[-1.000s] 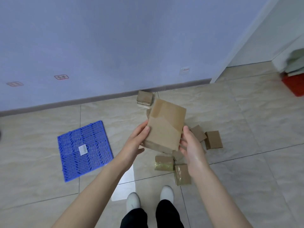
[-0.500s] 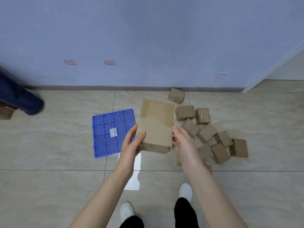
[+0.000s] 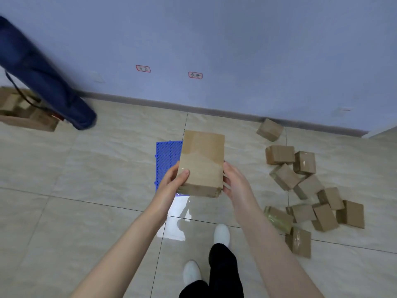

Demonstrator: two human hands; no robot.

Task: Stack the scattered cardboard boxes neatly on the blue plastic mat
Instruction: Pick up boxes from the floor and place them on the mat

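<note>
Between the two hands, at the middle of the view, a tall cardboard box point(image 3: 202, 162) is held up off the floor. Its long side runs toward 12 o'clock, and a band of clear tape shines on its top face. The left hand point(image 3: 171, 186) grips the lower left corner, with the thumb laid over the top face and the fingers out of sight beneath. The right hand point(image 3: 236, 186) clasps the lower right edge at the box's 4 o'clock, its fingers curled against the side wall. Both hands are holding the box.

Just at 9 o'clock of the box, the blue plastic mat point(image 3: 168, 155) lies flat on the tiled floor point(image 3: 96, 168). The box and the left hand hide its right part.

From 3 to 4 o'clock, well apart from the hands, the loose boxes point(image 3: 285, 176) lie in a jumble, several tilted and touching one another. One small box point(image 3: 269, 129) sits at 2 o'clock against the baseboard point(image 3: 214, 109).

At 6 o'clock are two white shoes point(image 3: 222, 234) and dark trouser legs point(image 3: 223, 267). At 10 o'clock a blurred dark blue bag point(image 3: 49, 87) slants down in front of the wall point(image 3: 236, 39). An open carton point(image 3: 25, 121) with brown boxes inside sits behind its lower end. On the wall at 12 o'clock are two red-bordered labels point(image 3: 143, 68), their writing too small to read.
</note>
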